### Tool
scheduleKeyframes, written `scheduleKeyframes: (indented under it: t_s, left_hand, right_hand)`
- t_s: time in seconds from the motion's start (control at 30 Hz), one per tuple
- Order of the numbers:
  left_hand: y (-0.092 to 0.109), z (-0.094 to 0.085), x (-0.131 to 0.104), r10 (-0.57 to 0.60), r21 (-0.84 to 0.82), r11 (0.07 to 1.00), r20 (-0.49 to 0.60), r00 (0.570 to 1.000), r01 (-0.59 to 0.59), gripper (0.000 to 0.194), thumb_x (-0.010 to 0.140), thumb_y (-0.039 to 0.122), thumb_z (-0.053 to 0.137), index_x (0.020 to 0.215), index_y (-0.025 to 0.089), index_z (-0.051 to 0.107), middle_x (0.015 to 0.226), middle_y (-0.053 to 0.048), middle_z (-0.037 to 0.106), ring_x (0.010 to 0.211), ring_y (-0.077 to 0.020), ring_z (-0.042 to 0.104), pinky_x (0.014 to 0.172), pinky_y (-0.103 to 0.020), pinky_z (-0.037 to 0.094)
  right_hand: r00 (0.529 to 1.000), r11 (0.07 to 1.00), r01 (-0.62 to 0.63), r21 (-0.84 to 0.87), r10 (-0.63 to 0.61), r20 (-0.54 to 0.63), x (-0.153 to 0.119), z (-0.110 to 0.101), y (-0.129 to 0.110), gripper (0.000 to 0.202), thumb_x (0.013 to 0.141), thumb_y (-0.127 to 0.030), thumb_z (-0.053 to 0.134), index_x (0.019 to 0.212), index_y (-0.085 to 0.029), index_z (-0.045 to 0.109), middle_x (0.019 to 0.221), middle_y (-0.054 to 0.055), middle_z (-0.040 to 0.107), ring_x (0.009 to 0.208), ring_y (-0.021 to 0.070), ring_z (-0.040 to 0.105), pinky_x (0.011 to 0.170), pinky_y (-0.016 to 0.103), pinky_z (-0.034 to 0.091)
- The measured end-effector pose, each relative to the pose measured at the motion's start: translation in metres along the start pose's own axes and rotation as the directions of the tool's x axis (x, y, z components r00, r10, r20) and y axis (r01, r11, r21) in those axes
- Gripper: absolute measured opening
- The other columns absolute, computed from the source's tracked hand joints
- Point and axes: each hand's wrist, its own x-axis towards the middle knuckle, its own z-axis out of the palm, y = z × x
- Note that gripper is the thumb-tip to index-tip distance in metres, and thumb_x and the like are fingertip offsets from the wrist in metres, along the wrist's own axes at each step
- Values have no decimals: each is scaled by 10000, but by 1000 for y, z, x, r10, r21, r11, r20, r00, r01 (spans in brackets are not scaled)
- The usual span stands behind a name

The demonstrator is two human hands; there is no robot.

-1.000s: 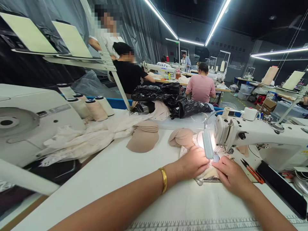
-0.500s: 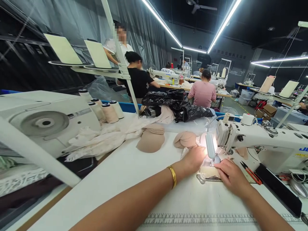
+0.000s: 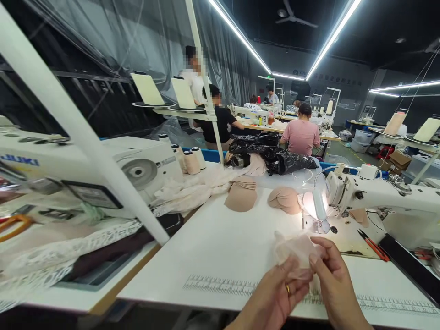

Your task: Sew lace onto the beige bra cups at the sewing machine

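Note:
A thin, pale pink fabric piece (image 3: 296,251) is held up between my two hands, just above the white table. My left hand (image 3: 277,291), with a gold ring, grips its lower left part between thumb and fingers. On the other side my right hand (image 3: 333,272) pinches the right edge. Both hands are closed on the fabric, in front of the sewing machine (image 3: 388,192), whose needle area is lit by a small lamp (image 3: 319,205). Beyond the hands lie a stack of beige bra cups (image 3: 241,198) and a second fanned pile of cups (image 3: 283,200).
Red-handled thread snips (image 3: 374,245) and a black phone-like slab (image 3: 409,262) lie right of my hands. A printed ruler (image 3: 220,285) runs along the front edge. Black plastic bags (image 3: 275,153) sit behind; at left stand a pole (image 3: 103,160) and another machine (image 3: 137,172). Co-workers sit beyond.
My hands have moved from the needle area toward me, and the fabric piece is now lifted between them, off the machine. The view has swung left.

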Motion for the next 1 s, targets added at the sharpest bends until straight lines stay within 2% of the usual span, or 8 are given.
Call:
scheduleKeyframes:
  t_s: [0.1, 0.17, 0.23, 0.4, 0.53, 0.63, 0.77, 1.0]
  left_hand:
    - [15, 13, 8, 177, -124, 971, -196, 965, -203, 147, 901, 139, 744, 1034, 116, 686, 1165, -150, 751, 1048, -233, 721, 931, -309, 587]
    - [23, 20, 11, 143, -170, 964, -317, 938, -205, 74, 973, 138, 656, 1013, 101, 706, 1084, -134, 762, 909, -207, 726, 823, -303, 607]
    - [26, 24, 10, 93, -198, 965, -356, 930, -172, 130, 1003, 192, 637, 999, 94, 723, 1032, -125, 764, 830, -199, 715, 761, -307, 608]
    - [16, 22, 7, 156, -101, 979, -167, 973, -175, 296, 849, 353, 854, 970, 99, 760, 983, -115, 773, 878, -227, 718, 777, -281, 595]
    - [13, 20, 6, 199, -76, 976, -87, 976, -206, 502, 699, 481, 952, 1012, 132, 773, 1005, -99, 780, 936, -249, 720, 812, -298, 590]
    - [15, 21, 7, 244, -38, 968, -86, 966, -248, 466, 645, 392, 991, 961, 125, 777, 950, -82, 780, 878, -233, 718, 776, -292, 583]
    - [17, 21, 11, 164, -106, 978, -154, 974, -182, 419, 607, 377, 1005, 817, 114, 757, 815, -54, 752, 762, -209, 691, 674, -286, 574]
    - [15, 22, 15, 135, -115, 983, -100, 986, -146, 370, 691, 361, 968, 869, 107, 766, 863, -75, 757, 799, -213, 698, 723, -287, 575]
  right_hand:
    - [985, 997, 78, -30, -81, -152, -26, -2, 21, 443, 845, -565, 798, 1175, -278, 726, 1118, 55, 717, 1050, 254, 639, 920, 359, 516]
    - [965, 993, 82, -90, -101, -241, -38, -9, 31, 434, 844, -574, 799, 1145, -266, 743, 998, 49, 729, 927, 236, 645, 815, 331, 523]
    - [967, 989, 56, -135, -87, -240, -45, -18, 36, 455, 850, -571, 799, 1172, -254, 744, 878, 34, 717, 764, 205, 622, 703, 309, 515]
    - [983, 990, 82, -118, -100, -156, -45, -24, 26, 639, 846, -608, 792, 1371, -275, 645, 1125, 72, 746, 964, 246, 700, 859, 350, 573]
    - [982, 991, 58, -120, -78, -170, -41, -19, 19, 668, 824, -610, 818, 1373, -277, 635, 1113, 80, 761, 980, 260, 716, 876, 365, 589]
    - [980, 989, 61, -135, -85, -181, -41, -18, 21, 651, 828, -610, 815, 1350, -262, 642, 1087, 76, 762, 968, 262, 718, 867, 371, 598]
    - [975, 993, 47, -106, -69, -210, -41, -19, 25, 692, 815, -599, 830, 1366, -242, 612, 1113, 84, 759, 984, 262, 715, 878, 367, 589]
    - [977, 1000, -18, 14, 20, -214, -38, -22, 26, 757, 802, -544, 857, 1420, -273, 513, 1133, 61, 767, 966, 235, 709, 901, 343, 549]
